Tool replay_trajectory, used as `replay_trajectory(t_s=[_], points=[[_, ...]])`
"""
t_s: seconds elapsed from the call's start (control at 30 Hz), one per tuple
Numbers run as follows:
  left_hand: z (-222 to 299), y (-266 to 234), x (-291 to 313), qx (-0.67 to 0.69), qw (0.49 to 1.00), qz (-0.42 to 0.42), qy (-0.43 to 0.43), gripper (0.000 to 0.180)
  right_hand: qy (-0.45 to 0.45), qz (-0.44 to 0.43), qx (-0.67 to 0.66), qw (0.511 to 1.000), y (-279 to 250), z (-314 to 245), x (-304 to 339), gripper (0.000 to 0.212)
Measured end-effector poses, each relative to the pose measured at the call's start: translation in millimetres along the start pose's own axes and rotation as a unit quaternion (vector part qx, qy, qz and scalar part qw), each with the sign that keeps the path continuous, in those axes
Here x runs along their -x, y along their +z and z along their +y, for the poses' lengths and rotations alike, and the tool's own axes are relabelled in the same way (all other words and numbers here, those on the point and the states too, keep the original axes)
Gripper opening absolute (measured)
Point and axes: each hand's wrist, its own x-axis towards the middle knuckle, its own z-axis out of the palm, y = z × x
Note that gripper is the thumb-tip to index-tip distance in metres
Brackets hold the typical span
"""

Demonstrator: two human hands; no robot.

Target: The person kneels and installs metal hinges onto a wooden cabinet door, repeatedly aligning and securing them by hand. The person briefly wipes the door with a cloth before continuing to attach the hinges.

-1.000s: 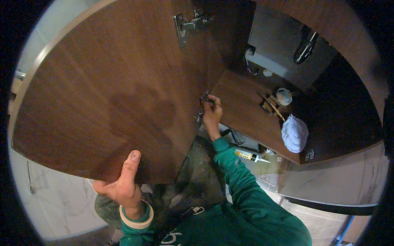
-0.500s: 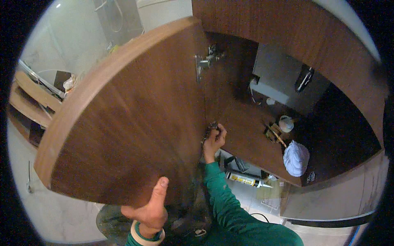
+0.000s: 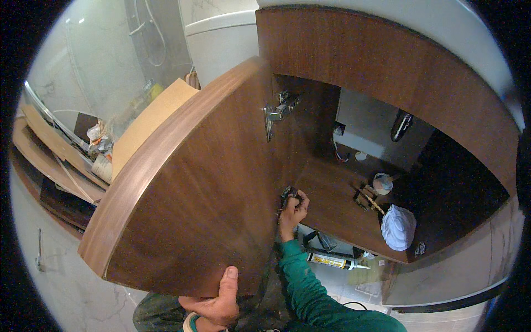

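Observation:
A brown wood-grain cabinet door [image 3: 188, 210], curved along its far edge, stands swung out from the cabinet. My left hand [image 3: 213, 304] is closed on its lower edge, thumb lying on the inner face. Its fingers are partly hidden behind the panel. At the hinge side, my right hand [image 3: 293, 214] pinches at a dark metal lower hinge [image 3: 287, 195], partly covered by the fingers. Higher up, a silver upper hinge [image 3: 280, 110] sits between the door and the cabinet side.
Inside the cabinet [image 3: 337, 221] are a bundled white cloth [image 3: 398, 227], a small tub [image 3: 383, 183] and a brush-like stick [image 3: 375, 205]. A sealant tube [image 3: 332, 260] lies below. Curved wood panels [image 3: 61, 157] lean at left; a white toilet tank [image 3: 221, 47] stands behind the door.
The door's outer edge has moved rightward and lower in the picture, showing more of the panels behind it. Both hands appear lower, still at the door's bottom edge and the lower hinge.

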Motion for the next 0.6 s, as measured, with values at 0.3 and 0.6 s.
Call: replay_trajectory(t_s=[0.3, 0.6], points=[[0.1, -4.4, -20.7, -0.008, 0.993, -0.068, 0.095, 0.069, 0.036, -0.018, -0.004, 0.999, 5.4, 17.6, -1.2, 0.021], [1.1, -3.3, -15.7, -0.003, 1.000, -0.012, 0.014, 0.067, 0.000, -0.141, 0.311, 0.940, -21.8, -41.5, -17.7, 0.032]])
